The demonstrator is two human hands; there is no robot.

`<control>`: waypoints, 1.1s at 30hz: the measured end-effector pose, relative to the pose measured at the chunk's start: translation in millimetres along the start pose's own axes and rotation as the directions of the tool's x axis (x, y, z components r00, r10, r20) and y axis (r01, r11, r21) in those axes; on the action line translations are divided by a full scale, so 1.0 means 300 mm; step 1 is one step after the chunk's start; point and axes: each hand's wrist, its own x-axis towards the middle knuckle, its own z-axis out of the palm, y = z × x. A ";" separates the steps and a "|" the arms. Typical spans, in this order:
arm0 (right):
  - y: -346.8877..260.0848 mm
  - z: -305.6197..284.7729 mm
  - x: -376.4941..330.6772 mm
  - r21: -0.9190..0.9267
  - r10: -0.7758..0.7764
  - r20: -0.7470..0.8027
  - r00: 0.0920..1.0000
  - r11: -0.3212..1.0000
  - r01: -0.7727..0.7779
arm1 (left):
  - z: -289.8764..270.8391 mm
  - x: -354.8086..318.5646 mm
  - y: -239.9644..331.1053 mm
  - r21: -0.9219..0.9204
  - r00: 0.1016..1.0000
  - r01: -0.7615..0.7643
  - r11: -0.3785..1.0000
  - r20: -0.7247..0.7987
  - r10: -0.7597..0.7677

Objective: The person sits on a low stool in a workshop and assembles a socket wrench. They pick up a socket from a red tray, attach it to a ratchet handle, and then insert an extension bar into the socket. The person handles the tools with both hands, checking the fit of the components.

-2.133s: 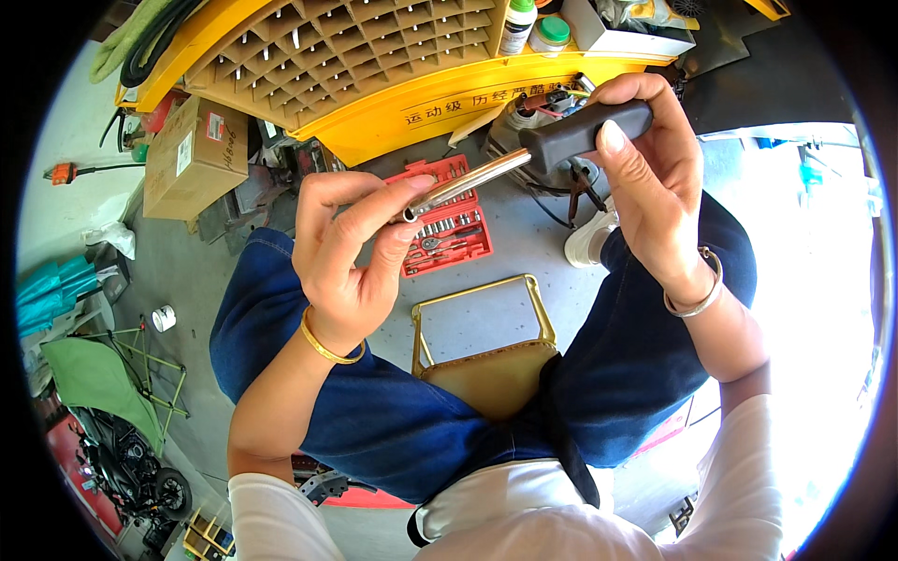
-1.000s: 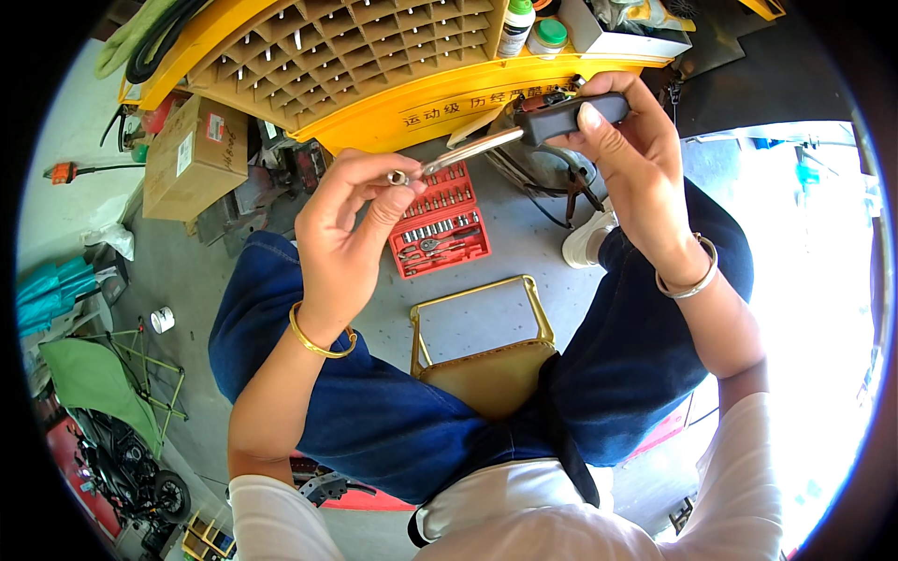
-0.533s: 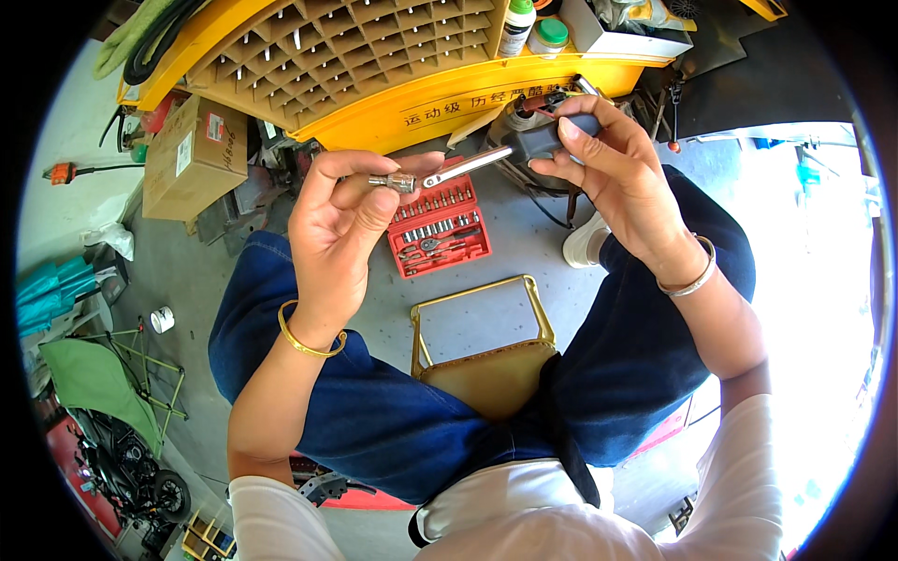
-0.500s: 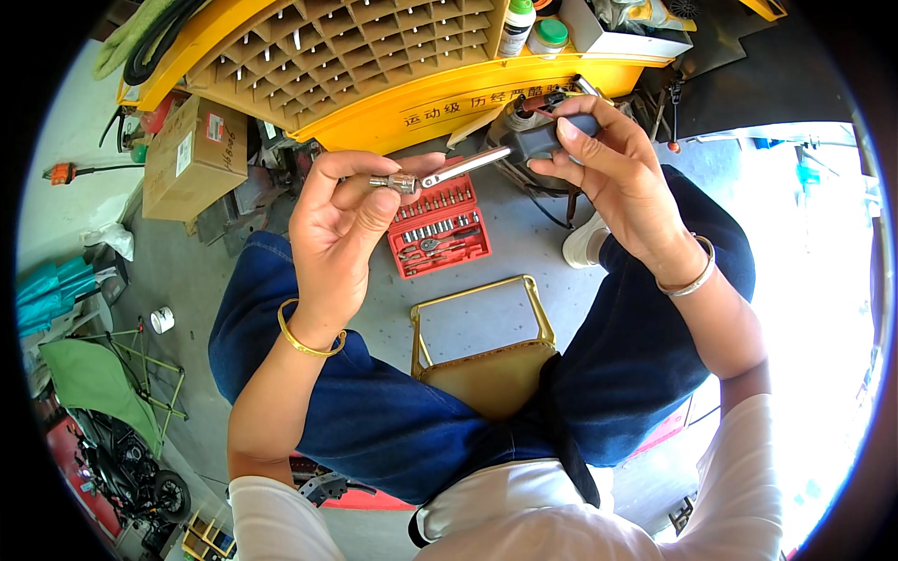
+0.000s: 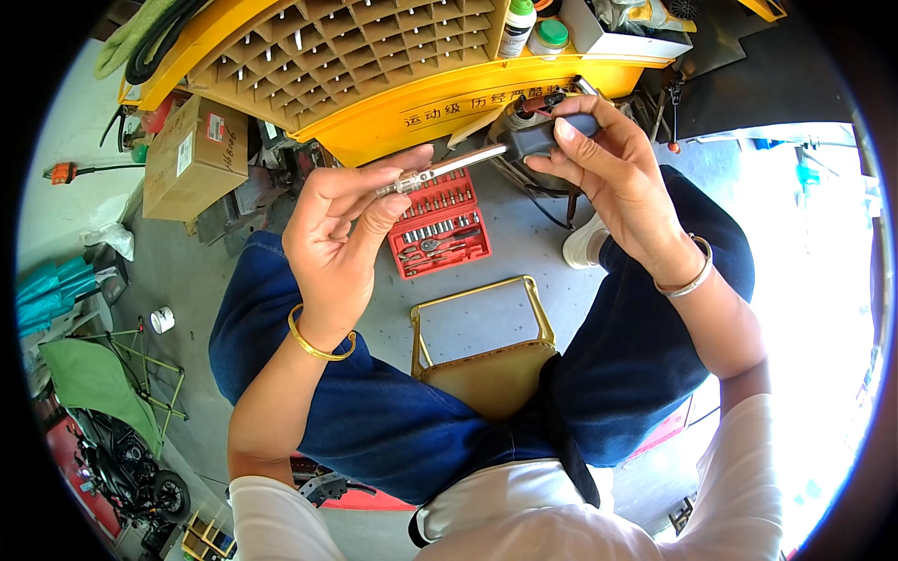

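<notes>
My right hand (image 5: 613,159) grips the dark handle (image 5: 543,140) of a screwdriver-style socket driver, its shiny shaft (image 5: 468,161) pointing left. At the shaft's end sits a small silver universal joint (image 5: 402,183), pinched between the thumb and fingers of my left hand (image 5: 337,220). Joint and shaft lie nearly in line. Below them on the floor, an open red tool case (image 5: 447,271) holds several sockets, bits and a ratchet (image 5: 432,244).
A gold-framed stool (image 5: 486,374) stands between my legs. Ahead is a yellow cabinet (image 5: 374,131) with a cardboard grid (image 5: 346,56) and bottles (image 5: 517,28) on top. A cardboard box (image 5: 192,159) rests at the left, and a small white can (image 5: 162,320) lies on the floor.
The joint, bent against the shaft before, has swung down nearly into line with it. My left hand has turned and dropped slightly with it; my right hand has barely moved.
</notes>
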 end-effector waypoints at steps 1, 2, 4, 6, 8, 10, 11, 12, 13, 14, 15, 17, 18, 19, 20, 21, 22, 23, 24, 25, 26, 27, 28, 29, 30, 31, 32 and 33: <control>0.001 0.001 0.000 0.002 -0.001 -0.002 1.000 1.000 0.001 | 0.000 -0.001 -0.003 0.001 1.000 -0.019 1.000 -0.012 0.019; 0.002 0.002 0.000 0.005 -0.003 -0.004 1.000 1.000 0.003 | -0.001 0.000 -0.005 0.013 0.999 -0.025 1.000 -0.026 0.026; 0.002 0.002 0.000 0.002 0.001 -0.012 1.000 1.000 -0.001 | -0.004 -0.001 -0.009 0.037 0.998 -0.037 0.999 -0.053 0.039; 0.004 -0.001 0.001 0.004 -0.004 -0.003 1.000 1.000 0.004 | -0.013 -0.007 -0.016 0.080 0.995 -0.061 0.995 -0.076 0.067; 0.009 -0.009 0.002 0.012 -0.017 0.022 1.000 1.000 0.016 | -0.010 -0.007 -0.017 0.100 0.992 -0.067 0.993 -0.100 0.077; 0.007 -0.008 0.002 0.000 -0.010 0.022 1.000 1.000 0.010 | -0.001 -0.005 -0.012 0.101 0.990 -0.053 0.993 -0.128 0.066; 0.005 -0.007 0.002 -0.006 -0.007 0.022 1.000 1.000 0.007 | -0.001 -0.004 -0.010 0.095 0.990 -0.044 0.995 -0.131 0.057; 0.002 -0.005 0.002 -0.013 -0.001 0.016 1.000 1.000 0.001 | -0.002 -0.003 -0.009 0.089 0.990 -0.035 0.995 -0.134 0.047; -0.002 -0.002 0.001 -0.021 0.005 0.009 1.000 1.000 -0.005 | -0.003 -0.002 -0.008 0.083 0.990 -0.026 0.996 -0.137 0.037; -0.007 0.002 0.000 -0.029 0.011 0.003 1.000 1.000 -0.011 | -0.006 -0.003 -0.008 0.088 0.989 -0.019 0.996 -0.142 0.031; -0.015 0.008 -0.002 -0.018 0.015 0.010 1.000 1.000 -0.015 | -0.010 -0.002 -0.009 0.093 0.989 -0.012 0.996 -0.147 0.025; -0.027 0.019 -0.006 0.002 0.023 0.023 0.999 1.000 -0.023 | -0.014 -0.001 -0.005 0.083 0.985 0.018 0.996 -0.174 -0.004; -0.025 0.016 -0.006 -0.022 0.045 0.053 0.998 0.999 -0.044 | -0.014 0.000 0.002 0.068 0.980 0.042 0.997 -0.196 -0.028; -0.020 0.011 -0.004 -0.047 0.069 0.082 0.994 0.997 -0.065 | -0.015 0.001 0.007 0.052 0.974 0.065 0.997 -0.218 -0.053; -0.016 0.007 -0.003 -0.073 0.093 0.111 0.990 0.994 -0.085 | -0.020 0.005 0.006 0.063 0.979 0.027 0.998 -0.203 -0.013; -0.017 0.007 -0.007 -0.079 0.122 0.155 0.980 0.991 -0.111 | -0.021 0.014 0.013 0.041 0.978 0.041 0.998 -0.208 -0.031; -0.016 0.011 -0.015 -0.086 0.152 0.199 0.968 0.987 -0.137 | -0.025 0.023 0.022 0.019 0.976 0.055 0.998 -0.213 -0.050; -0.014 0.017 -0.024 -0.094 0.181 0.243 0.953 0.982 -0.162 | -0.031 0.030 0.025 -0.003 0.974 0.069 0.998 -0.218 -0.068; 0.001 0.028 -0.032 -0.083 0.207 0.270 0.940 0.978 -0.191 | -0.052 0.031 0.019 -0.006 0.980 0.096 0.995 -0.176 -0.096; 0.010 0.042 -0.043 -0.085 0.257 0.296 0.920 0.966 -0.243 | -0.055 0.032 0.020 -0.048 0.978 0.124 0.991 -0.160 -0.130; 0.019 0.065 -0.055 -0.067 0.289 0.327 0.899 0.957 -0.283 | -0.057 0.035 0.025 -0.089 0.976 0.152 0.984 -0.144 -0.163; 0.032 0.087 -0.065 -0.051 0.323 0.361 0.875 0.943 -0.328 | -0.060 0.033 0.024 -0.130 0.972 0.182 0.975 -0.129 -0.199; 0.048 0.092 -0.078 -0.101 0.380 0.411 0.828 0.922 -0.373 | -0.055 0.036 0.014 -0.181 0.969 0.203 0.962 -0.101 -0.224; 0.081 0.103 -0.098 -0.073 0.380 0.444 0.811 0.918 -0.390 | -0.049 0.038 0.001 -0.231 0.966 0.225 0.947 -0.072 -0.247; 0.092 0.116 -0.115 -0.143 0.389 0.472 0.791 0.919 -0.367 | -0.041 0.041 -0.006 -0.282 0.963 0.246 0.927 -0.040 -0.268; 0.105 0.128 -0.130 -0.210 0.401 0.500 0.768 0.916 -0.341 | -0.033 0.042 -0.012 -0.282 0.960 0.271 0.920 0.015 -0.279; 0.124 0.138 -0.149 -0.199 0.420 0.510 0.751 0.907 -0.372 | -0.024 0.042 -0.015 -0.281 0.955 0.296 0.913 0.069 -0.288; 0.139 0.151 -0.170 -0.189 0.439 0.518 0.734 0.896 -0.403 | -0.013 0.043 -0.018 -0.281 0.947 0.319 0.905 0.126 -0.295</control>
